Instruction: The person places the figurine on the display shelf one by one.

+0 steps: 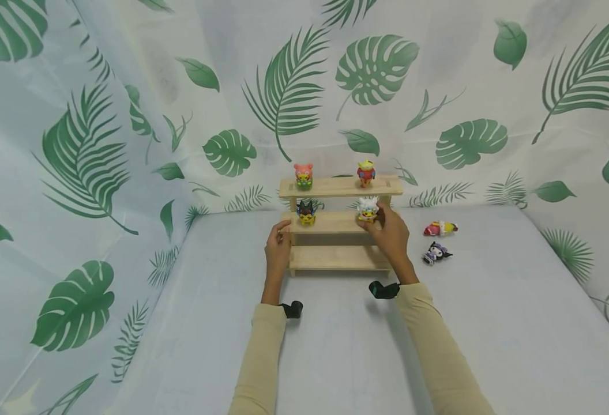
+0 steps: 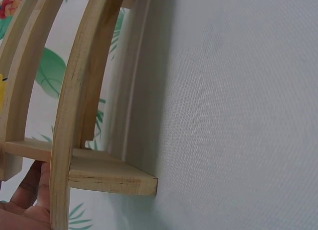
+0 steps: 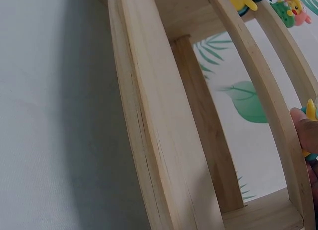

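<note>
A three-tier wooden display shelf (image 1: 339, 257) stands at the back of the table. My right hand (image 1: 391, 233) pinches a small white-topped yellow figurine (image 1: 368, 211) at the right end of the middle tier; the right wrist view catches only part of this grip, at its right edge. At the shelf's left end, my left hand (image 1: 277, 245) grips the side by the middle tier, its fingers (image 2: 31, 188) reaching in beside the wood. A dark-eared yellow figurine (image 1: 307, 214) stands on the middle tier's left. Above are a pink-hooded figurine (image 1: 303, 176) and a red-and-yellow figurine (image 1: 366, 173).
Right of the shelf, a pink-and-yellow figurine (image 1: 440, 229) and a purple-and-black figurine (image 1: 436, 253) lie on the pale tabletop (image 1: 496, 311). A leaf-printed cloth backdrop (image 1: 304, 52) rises close behind the shelf and along both sides.
</note>
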Demonstrator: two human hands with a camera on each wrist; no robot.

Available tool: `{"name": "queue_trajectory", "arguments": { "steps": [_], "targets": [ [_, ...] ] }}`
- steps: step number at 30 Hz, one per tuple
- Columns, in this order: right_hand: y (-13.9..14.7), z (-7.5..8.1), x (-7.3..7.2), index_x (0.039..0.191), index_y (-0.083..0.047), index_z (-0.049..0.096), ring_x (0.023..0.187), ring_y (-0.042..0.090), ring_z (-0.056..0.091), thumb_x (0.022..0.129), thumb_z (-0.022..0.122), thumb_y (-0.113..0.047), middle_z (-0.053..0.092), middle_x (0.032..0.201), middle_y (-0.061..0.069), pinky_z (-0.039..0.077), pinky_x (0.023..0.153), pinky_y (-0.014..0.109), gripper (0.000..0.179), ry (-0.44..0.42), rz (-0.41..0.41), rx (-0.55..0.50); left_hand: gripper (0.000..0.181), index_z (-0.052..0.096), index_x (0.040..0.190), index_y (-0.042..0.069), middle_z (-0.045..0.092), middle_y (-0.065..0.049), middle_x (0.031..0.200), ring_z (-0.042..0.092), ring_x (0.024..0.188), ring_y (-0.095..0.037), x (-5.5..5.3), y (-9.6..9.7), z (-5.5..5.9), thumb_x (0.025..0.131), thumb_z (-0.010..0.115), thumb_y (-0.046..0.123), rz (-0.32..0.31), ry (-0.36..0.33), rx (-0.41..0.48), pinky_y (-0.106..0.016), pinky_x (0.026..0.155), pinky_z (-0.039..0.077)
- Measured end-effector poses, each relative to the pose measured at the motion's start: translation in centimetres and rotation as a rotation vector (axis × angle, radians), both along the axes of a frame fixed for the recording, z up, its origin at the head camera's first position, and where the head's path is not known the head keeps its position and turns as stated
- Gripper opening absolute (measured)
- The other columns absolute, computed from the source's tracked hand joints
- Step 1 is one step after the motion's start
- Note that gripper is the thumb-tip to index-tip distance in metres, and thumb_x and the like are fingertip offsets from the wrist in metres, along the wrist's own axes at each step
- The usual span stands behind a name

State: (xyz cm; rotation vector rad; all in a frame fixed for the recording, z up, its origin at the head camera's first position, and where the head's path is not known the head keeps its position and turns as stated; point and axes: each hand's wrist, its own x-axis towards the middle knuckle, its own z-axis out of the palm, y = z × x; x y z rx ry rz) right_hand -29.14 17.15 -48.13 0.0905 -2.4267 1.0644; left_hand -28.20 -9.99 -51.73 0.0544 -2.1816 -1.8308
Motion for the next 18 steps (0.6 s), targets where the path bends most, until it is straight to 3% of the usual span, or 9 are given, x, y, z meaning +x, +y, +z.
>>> {"name": "queue_trajectory", "arguments": {
  "steps": [18],
  "targets": [
    [-0.01, 0.02, 0.01, 0.123, -0.007, 0.059, 0.089, 0.033, 0.062, 0.077, 0.084, -0.032, 0.071, 0.104, 0.019, 0.045, 0.076, 0.051, 0.058, 0.000, -0.008, 0.003, 0.026, 0.064, 0.123, 0.025, 0.062, -0.019, 0.082, 0.044, 0.059, -0.007, -0.17, -0.01, -0.07, 0.103, 0.049, 0.032, 0.013, -0.001, -0.007, -0.022, 0.053, 0.037]
  ]
}}
